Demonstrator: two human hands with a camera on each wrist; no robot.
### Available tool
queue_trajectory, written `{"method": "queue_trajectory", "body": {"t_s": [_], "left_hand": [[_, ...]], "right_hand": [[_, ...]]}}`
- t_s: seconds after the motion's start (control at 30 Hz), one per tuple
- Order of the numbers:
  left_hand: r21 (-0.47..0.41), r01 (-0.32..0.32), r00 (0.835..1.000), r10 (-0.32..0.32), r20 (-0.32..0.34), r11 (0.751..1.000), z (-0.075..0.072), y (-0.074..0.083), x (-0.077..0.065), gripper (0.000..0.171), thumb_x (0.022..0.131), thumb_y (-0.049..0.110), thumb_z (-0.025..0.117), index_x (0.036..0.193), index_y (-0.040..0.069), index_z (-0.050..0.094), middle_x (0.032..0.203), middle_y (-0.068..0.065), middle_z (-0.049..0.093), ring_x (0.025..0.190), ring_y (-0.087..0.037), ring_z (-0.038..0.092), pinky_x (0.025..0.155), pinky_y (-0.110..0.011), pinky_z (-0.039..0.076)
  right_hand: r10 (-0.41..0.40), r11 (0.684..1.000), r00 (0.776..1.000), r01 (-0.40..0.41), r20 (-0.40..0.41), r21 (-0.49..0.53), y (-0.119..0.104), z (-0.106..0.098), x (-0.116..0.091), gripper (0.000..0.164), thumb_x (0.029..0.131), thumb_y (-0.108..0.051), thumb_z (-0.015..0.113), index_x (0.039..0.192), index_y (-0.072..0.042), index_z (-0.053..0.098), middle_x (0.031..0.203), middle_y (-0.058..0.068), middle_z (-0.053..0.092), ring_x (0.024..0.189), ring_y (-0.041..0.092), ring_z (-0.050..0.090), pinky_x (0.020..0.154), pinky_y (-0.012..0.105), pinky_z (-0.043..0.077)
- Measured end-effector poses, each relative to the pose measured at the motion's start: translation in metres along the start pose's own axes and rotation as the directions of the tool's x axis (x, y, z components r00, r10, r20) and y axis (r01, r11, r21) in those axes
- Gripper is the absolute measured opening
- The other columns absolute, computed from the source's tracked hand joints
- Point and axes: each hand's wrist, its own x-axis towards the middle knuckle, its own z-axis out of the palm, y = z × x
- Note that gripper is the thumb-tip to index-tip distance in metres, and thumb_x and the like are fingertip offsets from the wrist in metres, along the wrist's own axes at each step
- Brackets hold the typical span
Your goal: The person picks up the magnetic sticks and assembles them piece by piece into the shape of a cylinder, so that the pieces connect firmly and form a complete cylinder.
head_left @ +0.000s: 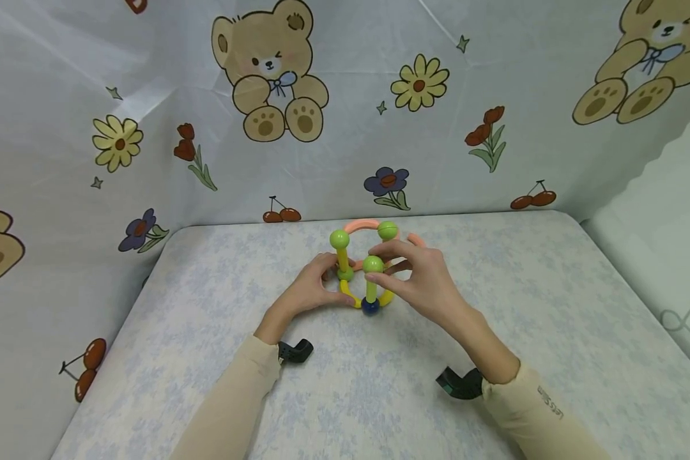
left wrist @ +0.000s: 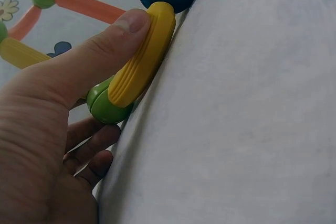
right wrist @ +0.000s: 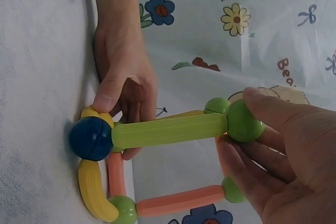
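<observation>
A toy frame of sticks and balls stands on the table. My left hand (head_left: 313,284) holds its base from the left, thumb along a yellow curved stick (left wrist: 144,59) and fingers behind a lower green ball (left wrist: 107,103). My right hand (head_left: 420,281) pinches a green ball (right wrist: 245,121) between thumb and fingers. That ball tops an upright light-green stick (right wrist: 170,131), whose foot meets a dark blue ball (head_left: 370,306) at the front of the base. A yellow stick (head_left: 342,259) with another green ball (head_left: 339,239) rises at the left. Salmon sticks (right wrist: 178,200) form the far side.
A salmon curved piece (head_left: 416,240) shows beyond my right hand. The table (head_left: 207,383) has a pale patterned cover, and a cloth backdrop (head_left: 345,147) with bears and flowers hangs behind it. A thin cable (head_left: 681,326) lies at the right.
</observation>
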Motion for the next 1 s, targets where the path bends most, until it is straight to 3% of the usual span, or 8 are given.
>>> {"method": "queue_trajectory", "body": {"t_s": [0.07, 0.13, 0.27, 0.4, 0.57, 0.73, 0.87, 1.0], "left_hand": [[-0.008, 0.001, 1.0, -0.001, 0.0, 1.0, 0.0, 0.0, 0.0, 0.079, 0.072, 0.041, 0.099, 0.142, 0.027, 0.065, 0.135, 0.012, 0.064, 0.117, -0.017, 0.054, 0.097, -0.043, 0.047], [-0.004, 0.007, 1.0, -0.007, 0.002, 1.0, 0.0, 0.001, 0.0, 0.08, 0.072, 0.042, 0.099, 0.142, 0.027, 0.065, 0.134, 0.012, 0.064, 0.116, -0.017, 0.054, 0.097, -0.042, 0.047], [0.022, 0.02, 1.0, -0.02, 0.008, 1.0, -0.001, 0.002, 0.001, 0.075, 0.073, 0.041, 0.099, 0.139, 0.024, 0.066, 0.124, 0.009, 0.064, 0.108, -0.018, 0.054, 0.09, -0.038, 0.046], [0.029, 0.029, 0.999, -0.029, 0.017, 0.999, -0.002, 0.002, 0.002, 0.071, 0.075, 0.04, 0.097, 0.137, 0.024, 0.066, 0.121, 0.008, 0.063, 0.106, -0.018, 0.053, 0.087, -0.035, 0.045], [0.017, 0.038, 0.999, -0.038, 0.012, 0.999, -0.002, 0.003, 0.001, 0.071, 0.075, 0.039, 0.098, 0.136, 0.025, 0.066, 0.12, 0.009, 0.064, 0.105, -0.018, 0.053, 0.087, -0.035, 0.045], [0.013, 0.036, 0.999, -0.036, 0.007, 0.999, -0.002, 0.002, 0.001, 0.071, 0.074, 0.04, 0.098, 0.136, 0.024, 0.066, 0.12, 0.01, 0.064, 0.105, -0.017, 0.053, 0.087, -0.035, 0.045], [0.017, 0.032, 0.999, -0.032, 0.007, 0.999, -0.002, 0.001, 0.001, 0.072, 0.074, 0.04, 0.098, 0.136, 0.023, 0.066, 0.121, 0.009, 0.063, 0.106, -0.018, 0.054, 0.087, -0.035, 0.046], [0.015, 0.034, 0.999, -0.034, 0.008, 0.999, -0.003, 0.001, 0.0, 0.071, 0.075, 0.039, 0.098, 0.136, 0.022, 0.066, 0.12, 0.008, 0.063, 0.105, -0.018, 0.053, 0.086, -0.035, 0.045]], "right_hand": [[-0.001, 1.0, 0.999, 0.002, -0.042, 0.005, 0.0, 0.0, 0.0, 0.028, 0.09, -0.016, 0.086, 0.116, -0.011, 0.076, 0.106, 0.0, 0.079, 0.093, 0.016, 0.076, 0.09, 0.039, 0.062], [-0.006, 1.0, 0.992, 0.006, -0.128, 0.005, 0.002, -0.001, 0.001, 0.021, 0.094, -0.015, 0.082, 0.114, -0.011, 0.077, 0.106, 0.0, 0.079, 0.094, 0.015, 0.076, 0.088, 0.033, 0.062], [0.007, 1.0, 0.945, -0.001, -0.327, 0.017, 0.011, -0.007, 0.002, 0.011, 0.1, -0.013, 0.074, 0.11, -0.01, 0.078, 0.1, 0.002, 0.08, 0.088, 0.013, 0.075, 0.08, 0.02, 0.059], [0.052, 0.999, 0.917, -0.052, -0.396, 0.01, 0.027, -0.009, 0.002, 0.012, 0.102, -0.013, 0.071, 0.11, -0.007, 0.077, 0.099, 0.005, 0.079, 0.087, 0.016, 0.075, 0.082, 0.016, 0.057], [0.139, 0.979, 0.943, -0.177, -0.302, -0.102, 0.055, -0.005, -0.002, 0.025, 0.103, -0.013, 0.07, 0.126, -0.005, 0.072, 0.121, 0.012, 0.075, 0.113, 0.029, 0.071, 0.099, 0.041, 0.057], [0.253, 0.938, 0.964, -0.266, -0.088, -0.221, 0.085, -0.003, -0.007, 0.047, 0.103, -0.01, 0.067, 0.148, -0.003, 0.057, 0.158, 0.024, 0.049, 0.148, 0.045, 0.043, 0.116, 0.067, 0.037], [0.306, 0.915, 0.948, -0.269, 0.084, -0.299, 0.103, -0.003, -0.012, 0.058, 0.104, -0.01, 0.064, 0.157, 0.001, 0.045, 0.168, 0.028, 0.03, 0.155, 0.049, 0.029, 0.123, 0.066, 0.026], [0.3, 0.904, 0.94, -0.225, 0.164, -0.364, 0.114, -0.001, -0.016, 0.06, 0.105, -0.01, 0.062, 0.158, 0.008, 0.039, 0.168, 0.028, 0.03, 0.157, 0.047, 0.026, 0.126, 0.061, 0.023]]}}
